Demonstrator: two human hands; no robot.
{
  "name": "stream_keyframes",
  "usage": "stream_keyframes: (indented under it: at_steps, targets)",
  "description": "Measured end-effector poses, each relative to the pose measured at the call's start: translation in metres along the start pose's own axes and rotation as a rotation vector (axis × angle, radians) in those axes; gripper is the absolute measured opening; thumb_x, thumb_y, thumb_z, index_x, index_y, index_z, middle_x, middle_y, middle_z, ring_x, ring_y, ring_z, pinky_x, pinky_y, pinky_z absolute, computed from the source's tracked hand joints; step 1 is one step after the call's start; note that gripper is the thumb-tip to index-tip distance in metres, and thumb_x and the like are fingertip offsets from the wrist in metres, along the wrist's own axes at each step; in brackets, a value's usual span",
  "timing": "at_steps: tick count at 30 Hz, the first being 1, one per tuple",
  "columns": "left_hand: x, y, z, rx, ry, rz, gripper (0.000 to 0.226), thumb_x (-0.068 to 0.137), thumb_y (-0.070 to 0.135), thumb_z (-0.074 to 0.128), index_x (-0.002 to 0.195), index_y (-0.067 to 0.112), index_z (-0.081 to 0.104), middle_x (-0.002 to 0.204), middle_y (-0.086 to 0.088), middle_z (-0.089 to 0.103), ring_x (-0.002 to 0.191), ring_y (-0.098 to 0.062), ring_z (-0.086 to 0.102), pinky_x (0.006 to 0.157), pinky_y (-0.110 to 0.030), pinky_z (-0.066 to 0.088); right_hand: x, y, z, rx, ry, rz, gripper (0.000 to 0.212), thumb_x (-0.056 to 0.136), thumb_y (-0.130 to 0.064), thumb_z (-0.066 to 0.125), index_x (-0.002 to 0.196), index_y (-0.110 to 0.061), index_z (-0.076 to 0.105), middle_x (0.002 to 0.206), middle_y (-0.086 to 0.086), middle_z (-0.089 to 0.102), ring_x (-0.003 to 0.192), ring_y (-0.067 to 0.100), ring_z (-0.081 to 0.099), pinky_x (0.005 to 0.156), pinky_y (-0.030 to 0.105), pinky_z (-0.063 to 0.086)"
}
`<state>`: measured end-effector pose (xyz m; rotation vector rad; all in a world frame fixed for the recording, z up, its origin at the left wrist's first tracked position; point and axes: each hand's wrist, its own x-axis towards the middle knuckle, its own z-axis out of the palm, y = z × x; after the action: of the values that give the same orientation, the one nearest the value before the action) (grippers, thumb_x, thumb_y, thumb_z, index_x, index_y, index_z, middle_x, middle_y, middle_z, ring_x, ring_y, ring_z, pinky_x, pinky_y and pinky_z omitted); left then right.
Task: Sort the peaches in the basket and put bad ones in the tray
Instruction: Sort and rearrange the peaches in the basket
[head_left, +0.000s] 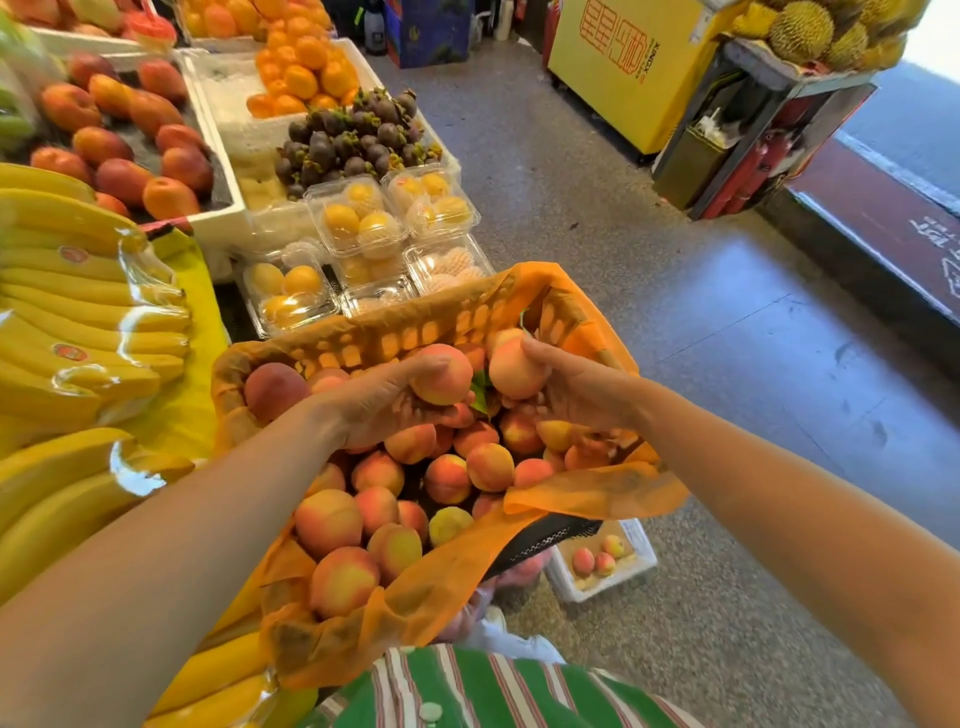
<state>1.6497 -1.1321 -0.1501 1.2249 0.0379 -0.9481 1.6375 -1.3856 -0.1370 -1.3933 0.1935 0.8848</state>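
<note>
Left hand (384, 402): palm turned up, fingers curled under a peach (441, 374), thumb along its upper left side. Clenched round the fruit; it sits at the fingertip end of the hand.
- Peach near round, no clear long axis. Red blush faces up, yellow side faces down toward the fingers.

Right hand (574, 395): fingers curled beneath a second peach (514, 364), thumb over its top right. It grasps this fruit firmly.
- This peach is slightly taller than wide, long axis roughly upright in the frame. Paler skin, pink at the top.
- It lies left of the right palm, just beside the left hand's peach. I cannot tell if the two touch. A green leaf (480, 391) shows in the gap below them.

Both held peaches are at frame centre, above the far half of the basket (415, 325), which is lined with orange mesh cloth (587, 496).

The loose peaches (332, 519) fill the basket from below the hands to the lower centre of the frame.

The white tray (641, 545) sits on the floor (727, 364) at lower right of the basket, partly hidden by the basket's corner. It holds three small peaches (595, 562).

At frame left are wrapped bananas (78, 312). At upper centre are clear clamshell boxes (358, 223) of yellow fruit.
</note>
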Motion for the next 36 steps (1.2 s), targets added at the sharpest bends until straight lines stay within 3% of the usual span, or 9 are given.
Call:
stream_keyframes:
  at_steps: [4,7,11,16,20,27,30,32,36]
  targets:
    - [0.006,0.008,0.0,0.145,0.036,0.006,0.041,0.079,0.029,0.066,0.117,0.015,0.059,0.109,-0.007,0.068,0.091,-0.015,0.066,0.069,-0.02,0.056,-0.014,-0.009,-0.019,-0.212,0.093,-0.086,0.012,0.09,-0.032,0.063,0.095,-0.022,0.056,0.095,0.004,0.056,0.081,0.014,0.057,0.066,0.026,0.044]
    - [0.014,0.009,0.006,0.346,0.115,0.018,0.039,0.085,0.024,0.069,0.119,0.007,0.059,0.117,-0.014,0.061,0.09,-0.016,0.062,0.061,-0.019,0.054,-0.021,-0.015,-0.024,-0.53,0.107,-0.062,0.013,0.091,-0.029,0.065,0.083,-0.027,0.056,0.087,0.0,0.052,0.075,0.014,0.056,0.061,0.026,0.048]
    - [0.032,0.006,0.004,0.653,0.246,0.018,0.07,0.059,0.048,0.079,0.115,0.016,0.053,0.114,-0.009,0.056,0.099,-0.025,0.061,0.081,-0.042,0.057,-0.015,-0.012,-0.014,-1.098,0.121,-0.001,0.047,0.083,-0.049,0.069,0.121,-0.027,0.051,0.115,0.003,0.057,0.102,0.021,0.058,0.087,0.035,0.051]
    - [0.047,0.004,0.002,0.778,0.31,0.039,0.064,0.068,0.045,0.08,0.115,0.017,0.047,0.109,-0.006,0.054,0.098,-0.024,0.058,0.085,-0.048,0.054,0.006,0.007,-0.001,-1.526,0.051,-0.094,0.051,0.078,-0.045,0.073,0.116,-0.021,0.047,0.085,-0.009,0.052,0.081,0.016,0.051,0.064,0.03,0.038]
    - [0.053,0.007,-0.001,0.806,0.286,0.065,0.053,0.077,0.038,0.077,0.117,0.018,0.049,0.109,-0.006,0.053,0.096,-0.022,0.055,0.079,-0.037,0.052,0.023,0.025,-0.006,-1.766,-0.023,-0.08,0.045,0.078,-0.04,0.071,0.112,-0.019,0.052,0.089,-0.005,0.06,0.082,0.023,0.057,0.068,0.036,0.043]
    - [0.062,0.015,-0.005,0.72,0.217,0.049,0.045,0.082,0.031,0.073,0.118,0.014,0.052,0.109,-0.006,0.056,0.086,-0.012,0.058,0.055,-0.017,0.051,0.029,0.024,-0.023,-1.548,0.049,-0.157,0.047,0.085,-0.036,0.068,0.127,-0.017,0.055,0.116,0.005,0.06,0.102,0.024,0.057,0.082,0.034,0.046]
    - [0.066,0.018,0.002,0.62,0.187,0.027,0.036,0.085,0.029,0.071,0.112,0.009,0.058,0.102,-0.011,0.062,0.082,-0.018,0.062,0.065,-0.022,0.053,0.026,0.011,-0.022,-1.184,0.296,-0.379,0.062,0.077,-0.044,0.077,0.122,-0.012,0.05,0.107,0.003,0.06,0.093,0.018,0.059,0.08,0.034,0.05]
    - [0.07,0.021,0.01,0.573,0.152,0.02,0.036,0.085,0.03,0.071,0.11,0.007,0.061,0.102,-0.014,0.067,0.081,-0.018,0.064,0.068,-0.023,0.053,0.024,0.003,-0.017,-0.984,0.336,-0.467,0.076,0.072,-0.045,0.081,0.131,-0.016,0.044,0.116,0.001,0.056,0.095,0.013,0.06,0.08,0.027,0.052]
    - [0.074,0.028,0.03,0.511,0.079,0.08,0.027,0.089,0.032,0.065,0.099,0.008,0.066,0.09,-0.011,0.07,0.076,-0.016,0.068,0.068,-0.024,0.057,0.022,-0.01,-0.022,-1.024,0.383,-0.55,0.064,0.07,-0.041,0.083,0.121,-0.016,0.055,0.111,-0.001,0.059,0.093,0.007,0.056,0.075,0.024,0.05]
